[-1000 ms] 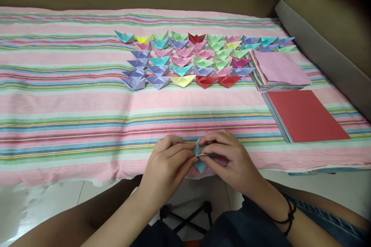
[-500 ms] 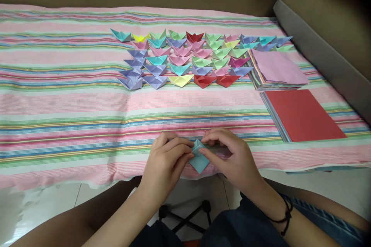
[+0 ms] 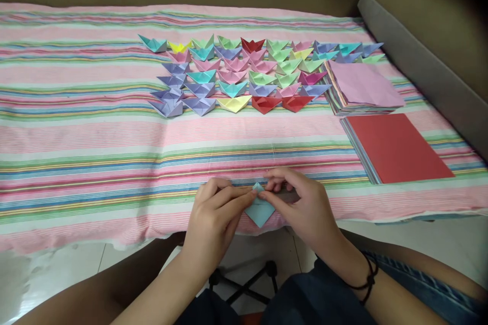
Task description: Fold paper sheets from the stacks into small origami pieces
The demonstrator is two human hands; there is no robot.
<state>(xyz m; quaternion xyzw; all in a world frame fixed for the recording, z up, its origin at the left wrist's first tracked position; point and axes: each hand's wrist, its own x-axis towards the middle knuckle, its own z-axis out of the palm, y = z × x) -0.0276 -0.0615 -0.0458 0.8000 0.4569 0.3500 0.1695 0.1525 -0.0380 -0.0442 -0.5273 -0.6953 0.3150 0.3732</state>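
A small light blue folded paper (image 3: 260, 210) lies at the near edge of the striped cloth (image 3: 87, 137), its lower corner pointing toward me. My left hand (image 3: 213, 221) pinches its upper left side with thumb and forefinger. My right hand (image 3: 305, 205) pinches the upper right side, fingers curled; a black band is on that wrist. The fingertips of both hands meet at the paper's top point.
Several rows of coloured paper boats (image 3: 244, 73) sit at mid-table. To the right lie two stacks of square sheets, one topped pink (image 3: 364, 86), one topped red (image 3: 396, 147). A brown cushion (image 3: 430, 35) lies at the far right. My knees and a black stand (image 3: 244, 284) are below.
The blue paper has been flattened out from a bunched fold into a wider kite shape. Both hands stayed at the near edge, fingertips shifting to the paper's top.
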